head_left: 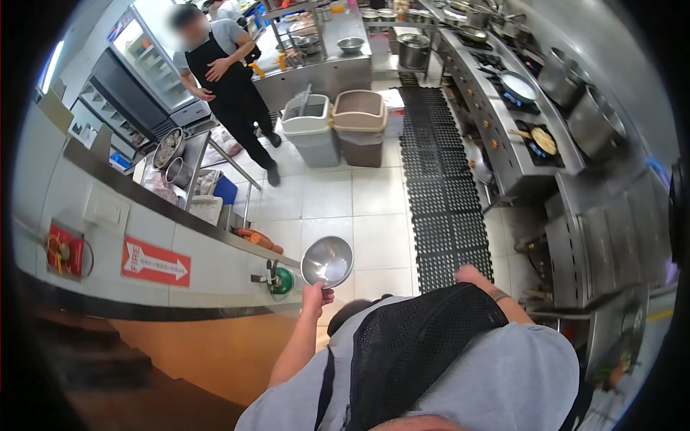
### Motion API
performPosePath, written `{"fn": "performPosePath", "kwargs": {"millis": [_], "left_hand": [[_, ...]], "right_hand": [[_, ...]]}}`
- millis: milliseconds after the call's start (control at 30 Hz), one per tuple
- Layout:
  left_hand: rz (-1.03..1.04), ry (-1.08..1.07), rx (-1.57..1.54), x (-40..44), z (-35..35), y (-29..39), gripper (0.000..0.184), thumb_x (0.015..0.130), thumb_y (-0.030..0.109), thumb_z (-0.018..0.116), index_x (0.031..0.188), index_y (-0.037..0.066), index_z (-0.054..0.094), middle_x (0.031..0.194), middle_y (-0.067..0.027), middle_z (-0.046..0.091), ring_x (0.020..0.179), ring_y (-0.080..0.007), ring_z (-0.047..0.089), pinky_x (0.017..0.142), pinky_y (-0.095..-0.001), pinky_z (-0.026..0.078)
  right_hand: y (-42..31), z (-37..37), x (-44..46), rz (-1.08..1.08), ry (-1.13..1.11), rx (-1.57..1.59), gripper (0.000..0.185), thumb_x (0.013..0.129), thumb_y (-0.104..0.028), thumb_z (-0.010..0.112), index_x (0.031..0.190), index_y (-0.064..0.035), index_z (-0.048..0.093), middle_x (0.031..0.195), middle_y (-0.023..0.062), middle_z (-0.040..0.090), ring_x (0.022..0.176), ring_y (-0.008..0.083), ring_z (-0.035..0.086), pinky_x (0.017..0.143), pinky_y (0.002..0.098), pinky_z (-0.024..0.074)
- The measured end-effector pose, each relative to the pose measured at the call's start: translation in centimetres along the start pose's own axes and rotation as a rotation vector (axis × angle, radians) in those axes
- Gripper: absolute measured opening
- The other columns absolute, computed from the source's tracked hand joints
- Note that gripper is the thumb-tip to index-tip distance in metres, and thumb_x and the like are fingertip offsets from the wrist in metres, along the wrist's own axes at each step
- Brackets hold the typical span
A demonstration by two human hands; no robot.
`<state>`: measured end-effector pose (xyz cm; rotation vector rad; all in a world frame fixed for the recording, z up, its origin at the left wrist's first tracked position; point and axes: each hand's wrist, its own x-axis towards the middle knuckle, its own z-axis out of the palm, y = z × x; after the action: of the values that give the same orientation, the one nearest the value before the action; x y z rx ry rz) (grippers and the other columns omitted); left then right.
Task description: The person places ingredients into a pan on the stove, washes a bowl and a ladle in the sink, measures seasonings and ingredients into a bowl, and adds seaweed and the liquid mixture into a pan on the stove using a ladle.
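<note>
My left hand grips the near rim of a round metal bowl, which is tilted so that its shiny inside faces up; nothing shows in it. The bowl hangs over the tiled floor beside a green gas cylinder at the low wall. My right hand is out in front of my body on the right, over the black rubber mat. Only a small blurred part of it shows, and its fingers cannot be made out.
A person in a black apron stands at the upper left. Two bins stand by a steel counter. Along the right runs a stove with pans and large pots. A FIRE sign is on the left wall.
</note>
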<state>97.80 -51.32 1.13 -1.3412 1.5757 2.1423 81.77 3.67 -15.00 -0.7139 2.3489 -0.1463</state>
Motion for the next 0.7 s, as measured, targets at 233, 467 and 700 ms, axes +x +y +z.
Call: {"fn": "performPosePath", "kwargs": {"millis": [233, 467, 700], "left_hand": [[-0.096, 0.017, -0.041, 9.0, 2.7, 8.4, 0.026, 0.09, 0.011, 0.053, 0.099, -0.012, 0.062, 0.079, -0.0214, 0.069, 0.067, -0.0302, 0.072, 0.061, -0.0401, 0.062], [0.044, -0.235, 0.08, 28.9, 20.3, 23.8, 0.031, 0.084, 0.004, 0.058, 0.112, -0.01, 0.06, 0.1, -0.0191, 0.068, 0.083, -0.0287, 0.071, 0.072, -0.0424, 0.064], [0.174, -0.476, 0.096, 40.4, 43.3, 43.2, 0.025, 0.085, 0.009, 0.06, 0.105, -0.006, 0.063, 0.083, -0.0131, 0.069, 0.064, -0.0223, 0.068, 0.059, -0.0362, 0.058]], "right_hand": [[-9.8, -32.4, 15.2, 0.187, 0.279, 0.907, 0.021, 0.096, -0.02, 0.061, 0.093, 0.0001, 0.064, 0.073, 0.0029, 0.062, 0.063, 0.0128, 0.059, 0.057, 0.0303, 0.0505], [5.6, -29.3, 18.8, 0.216, 0.031, 0.474, 0.026, 0.091, -0.026, 0.062, 0.078, -0.0042, 0.066, 0.069, 0.0085, 0.065, 0.059, 0.0213, 0.062, 0.057, 0.0367, 0.0514], [15.2, -25.5, 13.4, 0.694, 0.177, 0.932, 0.022, 0.091, -0.026, 0.059, 0.085, -0.0061, 0.068, 0.08, 0.0143, 0.066, 0.07, 0.0304, 0.066, 0.065, 0.0418, 0.0532]]}}
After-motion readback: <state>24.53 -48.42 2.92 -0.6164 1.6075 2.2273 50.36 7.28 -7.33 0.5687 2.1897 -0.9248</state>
